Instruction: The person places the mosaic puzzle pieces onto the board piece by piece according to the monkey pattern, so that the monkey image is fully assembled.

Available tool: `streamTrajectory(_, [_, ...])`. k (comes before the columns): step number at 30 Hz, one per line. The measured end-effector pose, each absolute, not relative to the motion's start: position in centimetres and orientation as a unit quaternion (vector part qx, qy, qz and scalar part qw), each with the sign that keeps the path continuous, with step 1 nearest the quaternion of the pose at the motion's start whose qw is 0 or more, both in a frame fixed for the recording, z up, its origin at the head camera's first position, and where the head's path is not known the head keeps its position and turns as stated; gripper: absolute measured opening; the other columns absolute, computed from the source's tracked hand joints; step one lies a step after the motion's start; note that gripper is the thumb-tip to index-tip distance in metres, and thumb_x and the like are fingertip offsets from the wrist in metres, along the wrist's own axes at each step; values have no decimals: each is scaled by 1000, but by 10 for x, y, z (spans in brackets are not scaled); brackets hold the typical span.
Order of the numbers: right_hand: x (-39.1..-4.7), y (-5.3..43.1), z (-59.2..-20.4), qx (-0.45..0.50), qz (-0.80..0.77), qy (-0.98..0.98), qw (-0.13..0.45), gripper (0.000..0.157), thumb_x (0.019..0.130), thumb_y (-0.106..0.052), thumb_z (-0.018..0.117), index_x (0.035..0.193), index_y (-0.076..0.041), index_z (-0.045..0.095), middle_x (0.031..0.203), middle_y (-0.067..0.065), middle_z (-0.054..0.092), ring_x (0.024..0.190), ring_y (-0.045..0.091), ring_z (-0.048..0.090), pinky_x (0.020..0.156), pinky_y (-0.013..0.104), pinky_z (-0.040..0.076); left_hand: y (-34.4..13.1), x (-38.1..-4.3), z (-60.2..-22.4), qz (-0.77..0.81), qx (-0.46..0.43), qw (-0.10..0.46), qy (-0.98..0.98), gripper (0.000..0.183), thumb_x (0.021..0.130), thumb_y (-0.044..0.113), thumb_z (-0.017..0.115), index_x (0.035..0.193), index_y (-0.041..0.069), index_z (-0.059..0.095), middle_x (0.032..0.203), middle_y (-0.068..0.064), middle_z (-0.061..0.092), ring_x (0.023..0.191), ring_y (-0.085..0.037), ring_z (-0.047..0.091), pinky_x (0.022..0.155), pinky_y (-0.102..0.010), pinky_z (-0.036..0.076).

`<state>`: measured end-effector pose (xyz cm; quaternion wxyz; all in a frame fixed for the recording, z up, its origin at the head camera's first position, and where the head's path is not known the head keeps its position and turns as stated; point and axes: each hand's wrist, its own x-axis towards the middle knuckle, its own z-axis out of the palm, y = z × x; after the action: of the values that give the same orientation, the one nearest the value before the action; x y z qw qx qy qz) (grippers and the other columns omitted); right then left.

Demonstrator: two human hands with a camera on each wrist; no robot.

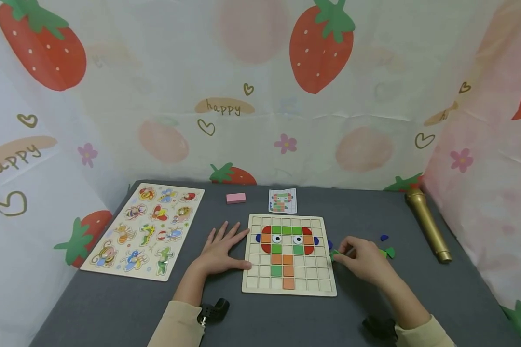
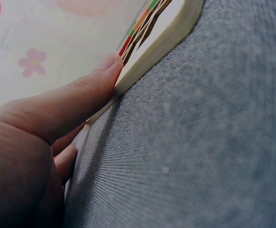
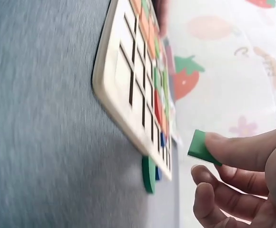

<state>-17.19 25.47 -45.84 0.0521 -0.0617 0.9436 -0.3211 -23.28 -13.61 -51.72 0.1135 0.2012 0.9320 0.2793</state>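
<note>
A wooden grid board (image 1: 261, 284) lies in front of me, with coloured tiles forming a face with two eyes and an orange and green column below. My left hand (image 1: 219, 253) rests at the board's left side, fingers spread, its thumb (image 2: 93, 90) touching the edge. Beside the right edge, my right hand (image 1: 360, 258) pinches a small green tile (image 3: 200, 146) between thumb and finger, held above the table. Another green piece (image 3: 149, 175) and a blue piece (image 3: 158, 173) lie against the board's edge. The tips of some right fingers are hidden in the head view.
Loose green (image 1: 390, 252) and blue (image 1: 384, 237) pieces lie right of the hand. Behind the board are a small picture card (image 1: 282, 209) and a pink block (image 1: 236, 198). An insect puzzle board (image 1: 156, 245) lies left; a gold microphone-shaped cylinder (image 1: 428, 226) lies far right.
</note>
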Motion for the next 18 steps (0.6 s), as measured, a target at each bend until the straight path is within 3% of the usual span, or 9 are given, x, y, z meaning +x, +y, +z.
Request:
streamTrajectory(8, [-170,228,-455,-86,-342,935,36,17,92,-26,75,91,-14,63,82,-1,63,64,13,56,53,29,45,-138,-232,-515,282,200,110,932,100,76,65,78,159,30,34,170,-4,17,158,-36,-3,124,-60,-5])
streamTrajectory(18, [-167,197,-461,-127,-346,929,22,10,90,-25,78,89,-19,70,78,-9,65,67,8,58,55,24,45,-135,-232,-514,285,200,112,931,100,76,64,79,159,30,35,170,-5,17,158,-36,-3,124,-61,-6])
